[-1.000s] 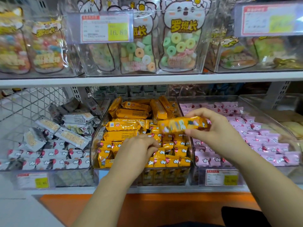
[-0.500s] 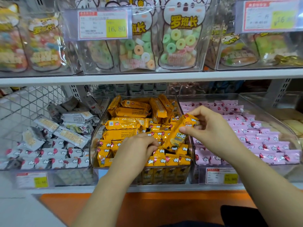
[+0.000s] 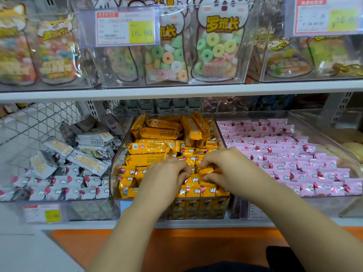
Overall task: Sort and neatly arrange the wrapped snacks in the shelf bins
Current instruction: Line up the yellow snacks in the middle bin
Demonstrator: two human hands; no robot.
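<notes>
Lighting: bright, even and diffuse, seemingly from overhead, with no hard shadows. The recess under the upper shelf (image 3: 176, 92), beyond the left hand (image 3: 167, 177) and right hand (image 3: 225, 169), is dimmer.
Glare: pale sheen on the clear price tag sleeve (image 3: 125, 28) high above the hands, and small glints on the yellow wrapped snacks (image 3: 151, 148) just beyond them.
Focus: sharpest around the hands. The lower price tag (image 3: 42, 213), left of the left hand, is blurred.
Distortion: wide-angle bowing, so the shelf edge curves far left and right of the hands.

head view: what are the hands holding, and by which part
The right hand pinches a yellow wrapped snack by its right end; whether the left hand grips it too cannot be told.
</notes>
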